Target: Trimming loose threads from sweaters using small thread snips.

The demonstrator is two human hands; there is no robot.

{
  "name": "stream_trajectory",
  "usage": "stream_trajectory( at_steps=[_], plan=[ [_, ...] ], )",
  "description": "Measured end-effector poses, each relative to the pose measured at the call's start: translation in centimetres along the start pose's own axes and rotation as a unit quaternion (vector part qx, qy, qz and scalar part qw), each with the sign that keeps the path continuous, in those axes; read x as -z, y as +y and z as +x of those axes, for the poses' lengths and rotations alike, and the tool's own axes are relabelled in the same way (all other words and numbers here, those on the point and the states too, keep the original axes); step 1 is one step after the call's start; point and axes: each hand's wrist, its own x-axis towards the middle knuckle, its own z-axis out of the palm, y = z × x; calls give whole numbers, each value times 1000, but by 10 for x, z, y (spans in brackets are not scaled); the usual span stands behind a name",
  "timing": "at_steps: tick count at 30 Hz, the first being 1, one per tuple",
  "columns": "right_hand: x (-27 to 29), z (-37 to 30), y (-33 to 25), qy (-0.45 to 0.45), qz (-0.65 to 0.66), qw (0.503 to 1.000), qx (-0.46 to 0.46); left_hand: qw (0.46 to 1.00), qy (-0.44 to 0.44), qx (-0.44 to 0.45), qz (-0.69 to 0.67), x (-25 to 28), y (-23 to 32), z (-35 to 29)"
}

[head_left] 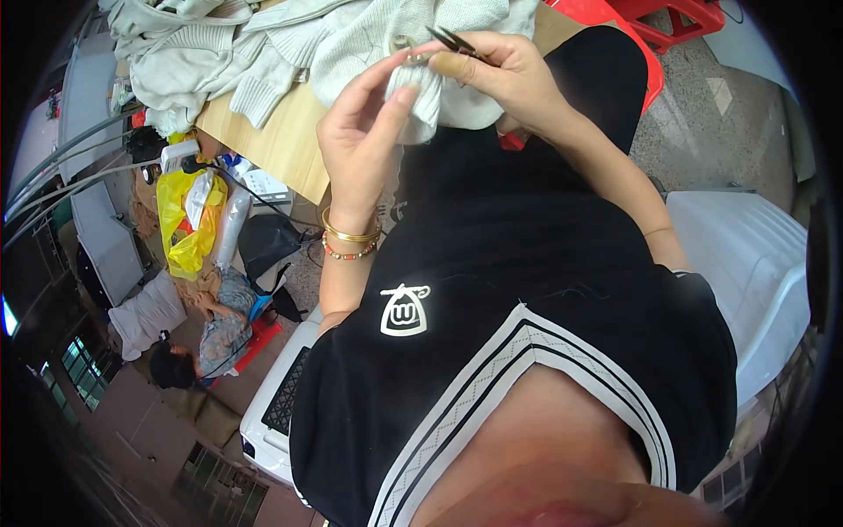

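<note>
Up at the top of the head view, my left hand (362,127) is closed on the ribbed edge of a pale grey-white knitted garment (417,104), fingers behind it and thumb in front. Close against it, my right hand (509,77) grips a pair of small dark-bladed thread snips (454,40). The blades point up and left, past the knit. My right thumb and fingertips meet the garment's edge beside my left fingertips. Whether the right fingers also pinch the knit cannot be made out. The rest of the garment spreads over the table edge and my lap.
More pale knitwear (202,57) is heaped on a light wooden table (290,158). A yellow plastic bag (180,228), cables and a white power strip (178,156) lie to the left. Another person (226,316) sits beyond. Red stools (676,22) and a white plastic chair (738,272) stand right.
</note>
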Motion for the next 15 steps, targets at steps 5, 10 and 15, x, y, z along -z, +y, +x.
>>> stream_trajectory(
  at_steps=[5, 10, 15],
  plan=[
    [13, -8, -5, 30, -284, 948, 142, 997, 37, 32, -63, 2, -9, -2],
    [19, -23, 1, 13, -460, 861, 216, 994, 48, 38, -95, 0, -11, 0],
    [12, -21, 4, 19, -455, 858, 236, 990, 44, 55, -119, 1, -17, 4]
  ],
)
